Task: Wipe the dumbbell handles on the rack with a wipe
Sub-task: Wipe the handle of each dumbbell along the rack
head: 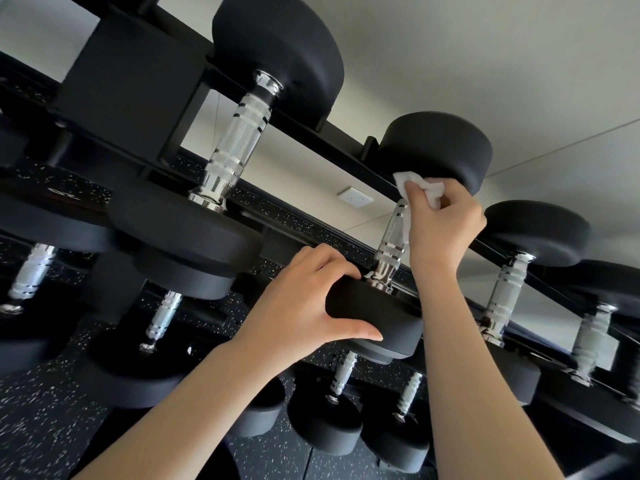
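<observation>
Bare forearms are reaching up from the bottom of the view toward the black rack [313, 133]. The left hand [304, 299] is bracing the near head of the middle dumbbell [375, 315], thumb curled under its matte rubber edge and fingers wrapping over the top. The right hand [441, 223] is pinching a crumpled white wipe [414, 183] between thumb and fingertips, pressing it to the far end of that dumbbell's handle [393, 237], just under the far head.

Judging by this, the job is mid-way at best: one handle is being worked on at its top end, and its lower knurled stretch is lying uncovered. Whether the neighbouring handles, the big one [235, 140] to the left and the one [505, 296] to the right, are already clean, nobody could say from looks alone. More dumbbells are waiting on the tier below.

Handles are bright chrome, cross-hatched with smooth rings; heads are dull round pucks.
</observation>
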Demonstrator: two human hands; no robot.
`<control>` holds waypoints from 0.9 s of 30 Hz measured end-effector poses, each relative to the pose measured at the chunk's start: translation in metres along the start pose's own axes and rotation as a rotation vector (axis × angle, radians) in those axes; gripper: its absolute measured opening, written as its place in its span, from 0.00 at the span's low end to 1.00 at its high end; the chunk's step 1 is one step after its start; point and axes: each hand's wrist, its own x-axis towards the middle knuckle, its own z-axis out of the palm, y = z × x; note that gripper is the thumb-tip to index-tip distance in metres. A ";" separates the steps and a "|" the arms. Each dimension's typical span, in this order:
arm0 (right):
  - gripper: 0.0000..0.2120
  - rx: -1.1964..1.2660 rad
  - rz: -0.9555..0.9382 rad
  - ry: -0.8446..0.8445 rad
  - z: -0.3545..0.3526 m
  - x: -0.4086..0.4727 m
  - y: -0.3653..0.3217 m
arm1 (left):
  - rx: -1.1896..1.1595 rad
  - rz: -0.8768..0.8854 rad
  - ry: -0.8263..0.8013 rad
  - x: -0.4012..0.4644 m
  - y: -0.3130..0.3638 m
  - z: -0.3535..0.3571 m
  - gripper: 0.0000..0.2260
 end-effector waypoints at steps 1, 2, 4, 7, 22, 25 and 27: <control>0.05 0.032 0.039 0.006 -0.001 0.000 0.000 | 0.003 -0.001 -0.001 0.000 0.000 0.000 0.30; 0.06 0.058 0.078 0.010 -0.001 -0.001 0.001 | 0.006 -0.001 -0.003 0.000 0.000 -0.001 0.30; 0.10 0.104 0.166 0.021 -0.003 -0.001 0.004 | 0.012 -0.002 -0.011 0.000 0.001 -0.002 0.30; 0.18 0.187 0.287 0.008 -0.007 -0.002 0.012 | 0.037 0.002 -0.037 0.001 0.002 -0.004 0.30; 0.05 0.275 0.372 -0.165 -0.084 -0.046 0.029 | 0.236 0.162 -0.132 0.020 0.026 -0.002 0.30; 0.05 0.265 0.341 -0.065 -0.121 -0.040 0.044 | 0.282 0.243 -0.128 0.030 0.050 0.018 0.29; 0.04 0.241 0.335 0.001 -0.147 -0.035 0.061 | 0.336 0.319 -0.139 0.037 0.068 0.038 0.28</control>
